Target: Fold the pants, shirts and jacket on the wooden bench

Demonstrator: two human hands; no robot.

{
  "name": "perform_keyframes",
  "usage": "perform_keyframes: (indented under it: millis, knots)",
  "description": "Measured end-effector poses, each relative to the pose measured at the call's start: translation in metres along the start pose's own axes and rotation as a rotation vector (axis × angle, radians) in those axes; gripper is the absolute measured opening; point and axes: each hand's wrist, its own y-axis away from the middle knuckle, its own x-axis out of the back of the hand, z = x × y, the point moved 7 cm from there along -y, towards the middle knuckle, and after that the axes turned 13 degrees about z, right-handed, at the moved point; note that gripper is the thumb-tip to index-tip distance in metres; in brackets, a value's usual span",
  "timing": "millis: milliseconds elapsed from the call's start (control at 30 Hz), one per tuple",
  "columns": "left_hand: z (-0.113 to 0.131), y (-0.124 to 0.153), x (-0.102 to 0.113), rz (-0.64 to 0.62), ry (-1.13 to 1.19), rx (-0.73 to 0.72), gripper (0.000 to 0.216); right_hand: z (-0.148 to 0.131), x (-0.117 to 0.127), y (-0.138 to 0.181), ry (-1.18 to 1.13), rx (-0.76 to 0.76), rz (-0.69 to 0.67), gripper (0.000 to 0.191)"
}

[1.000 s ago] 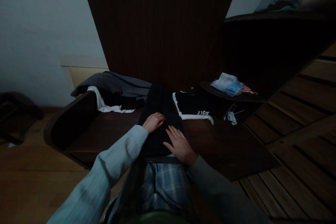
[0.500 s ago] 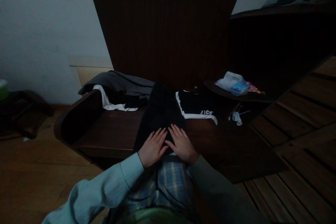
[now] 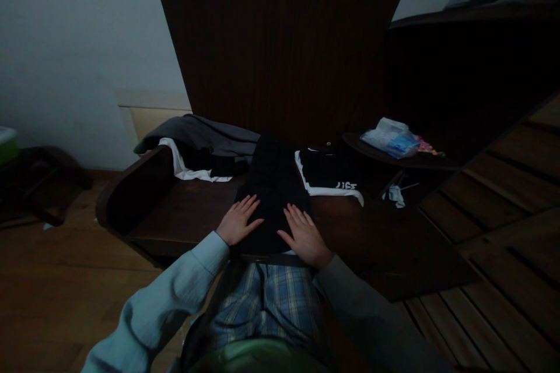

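Note:
A long black garment [image 3: 271, 186] lies lengthwise on the dark wooden table [image 3: 184, 210] in front of me. My left hand [image 3: 238, 221] rests flat on its near left edge, fingers stretched out. On its near right part my right hand [image 3: 304, 235] lies flat too, fingers spread. Neither hand holds anything. The two hands are a little apart.
A folded black-and-white shirt [image 3: 330, 180] lies right of the black garment. Grey and white clothes [image 3: 196, 148] are piled at the table's back left. A small round shelf with a plastic packet [image 3: 389, 137] stands at the right. Plaid cloth [image 3: 266, 303] covers my lap.
My left hand slid back from the garment's middle to its near end beside the right hand, then moved out to the left edge. The right hand stayed flat.

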Motion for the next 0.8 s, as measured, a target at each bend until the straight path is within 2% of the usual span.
perform_keyframes:
  millis: [133,333,500,667,800]
  knots:
    - [-0.016,-0.004,-0.002,0.031,-0.005,0.08,0.058,0.001,0.0,0.001,-0.02,-0.009,-0.002,0.06]
    - [-0.018,-0.005,0.0,0.063,0.007,0.121,0.055,0.003,0.0,-0.001,-0.039,-0.008,0.02,0.059]
    - [-0.016,0.004,0.005,0.03,0.055,0.064,0.053,0.004,0.002,0.003,-0.023,-0.014,0.033,0.054]
    - [-0.007,0.027,0.012,0.028,0.103,-0.009,0.058,-0.003,0.008,0.023,-0.024,0.057,0.081,0.052]
    - [-0.006,0.04,0.016,0.009,0.181,-0.032,0.053,0.001,0.013,0.038,-0.09,0.101,0.083,0.053]
